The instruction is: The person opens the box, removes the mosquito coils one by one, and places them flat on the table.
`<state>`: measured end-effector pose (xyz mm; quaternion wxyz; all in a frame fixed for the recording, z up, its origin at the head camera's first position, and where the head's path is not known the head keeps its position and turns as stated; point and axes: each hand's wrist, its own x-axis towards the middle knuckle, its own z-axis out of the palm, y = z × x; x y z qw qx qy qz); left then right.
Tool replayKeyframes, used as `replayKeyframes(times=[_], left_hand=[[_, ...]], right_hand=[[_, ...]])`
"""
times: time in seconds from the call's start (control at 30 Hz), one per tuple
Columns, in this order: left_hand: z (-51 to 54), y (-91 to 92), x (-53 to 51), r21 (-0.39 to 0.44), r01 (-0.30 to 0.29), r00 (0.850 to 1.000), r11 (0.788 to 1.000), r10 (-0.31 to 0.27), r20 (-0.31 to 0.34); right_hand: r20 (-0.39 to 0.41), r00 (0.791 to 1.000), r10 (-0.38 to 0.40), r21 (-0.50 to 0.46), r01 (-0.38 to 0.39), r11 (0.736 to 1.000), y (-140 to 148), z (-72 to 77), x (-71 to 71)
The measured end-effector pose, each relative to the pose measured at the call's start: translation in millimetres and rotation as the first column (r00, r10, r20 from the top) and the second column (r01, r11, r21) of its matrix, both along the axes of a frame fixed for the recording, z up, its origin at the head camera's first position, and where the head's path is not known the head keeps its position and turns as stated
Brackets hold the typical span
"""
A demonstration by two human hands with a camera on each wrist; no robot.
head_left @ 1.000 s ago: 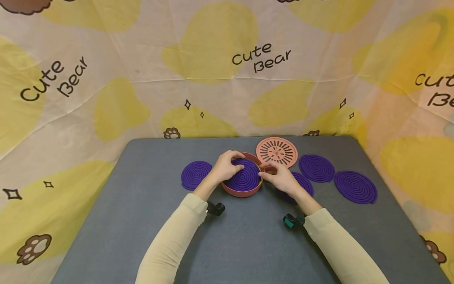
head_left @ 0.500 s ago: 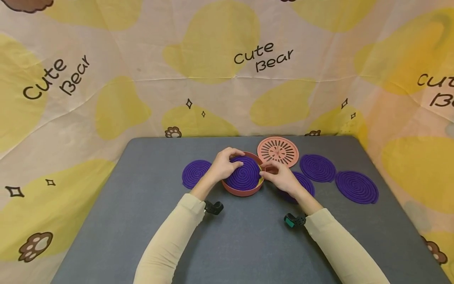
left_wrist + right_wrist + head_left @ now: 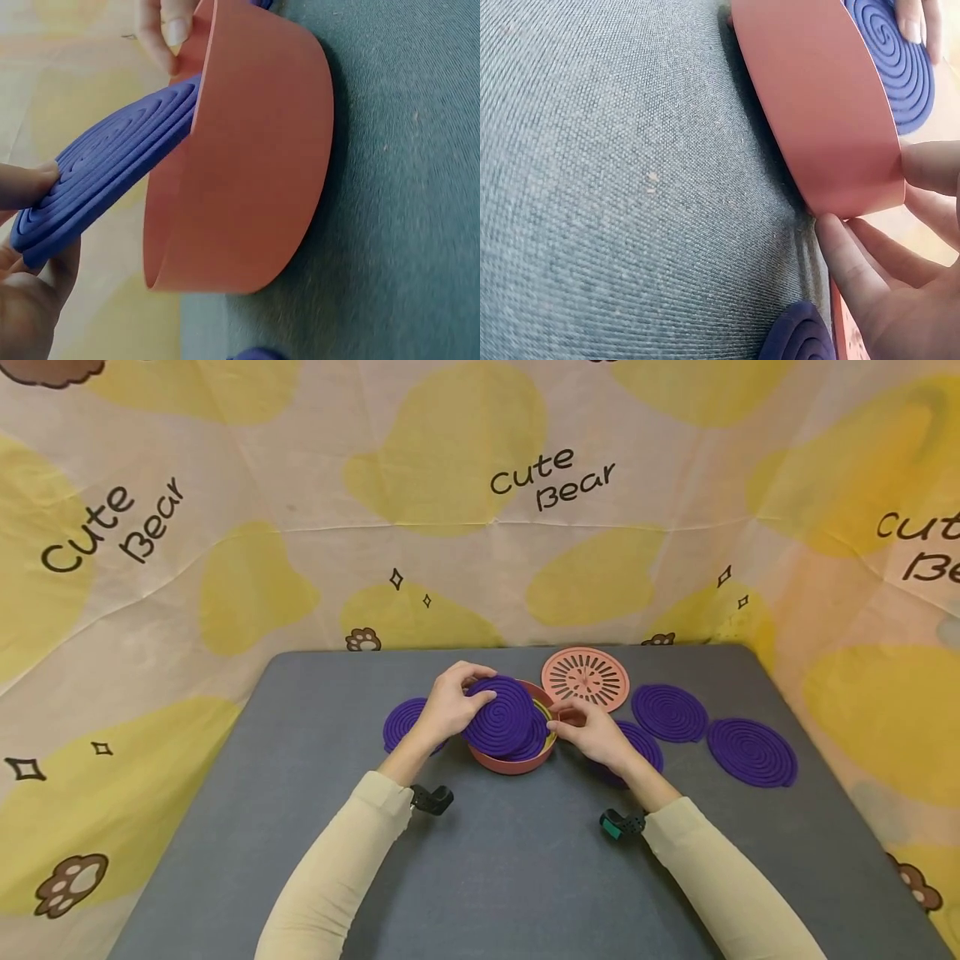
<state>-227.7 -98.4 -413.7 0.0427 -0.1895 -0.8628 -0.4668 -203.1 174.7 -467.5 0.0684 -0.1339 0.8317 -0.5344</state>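
My left hand pinches a purple mosquito coil by its left edge, thumb on the face and fingers behind. The coil is tilted, and in the left wrist view its far edge lies inside the rim of a round pinkish-red box. Another purple coil shows inside that box, and a yellow edge curves along the inner right side. My right hand holds the right wall of the box, with the thumb at the rim and fingers outside.
A slotted salmon-pink round lid lies behind the box. Flat on the grey table lie several purple coils: one at the left, partly behind my left hand, and others at the right. A patterned cloth hangs behind.
My left hand has drawn the coil up and left, partly out of the box, uncovering another purple coil and more of the yellow edge. My right hand stays at the box's wall.
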Motion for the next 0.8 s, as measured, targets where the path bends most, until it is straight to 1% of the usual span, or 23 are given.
replayKeyframes(times=[0.2, 0.3, 0.43, 0.63, 0.8], left_hand=[[4.8, -17.2, 1.0, 0.056, -0.03, 1.0, 0.998, 0.03, -0.008], [6.1, -26.7, 0.7, 0.068, -0.048, 0.999, 0.997, 0.049, -0.016], [8.8, -39.0, 1.4, 0.044, -0.067, 0.997, 0.997, 0.068, -0.023], [16.4, -57.8, 3.9, 0.0, -0.1, 0.994, 0.995, 0.1, -0.034], [22.3, -73.0, 6.2, -0.007, -0.126, 0.991, 0.992, 0.126, -0.038]], right_hand=[[0.006, 1.0, -0.001, 0.009, 0.001, 1.0, 1, -0.1, -0.9], [0.011, 1.0, -0.002, 0.013, 0.002, 1.0, 1, -0.2, -1.3], [0.008, 1.0, -0.001, 0.021, 0.001, 1.0, 1, 0.6, -1.1], [0.007, 1.0, 0.003, 0.017, -0.003, 1.0, 0, 2.0, -0.9], [0.003, 1.0, 0.003, 0.012, -0.003, 1.0, 0, 1.3, -0.9]])
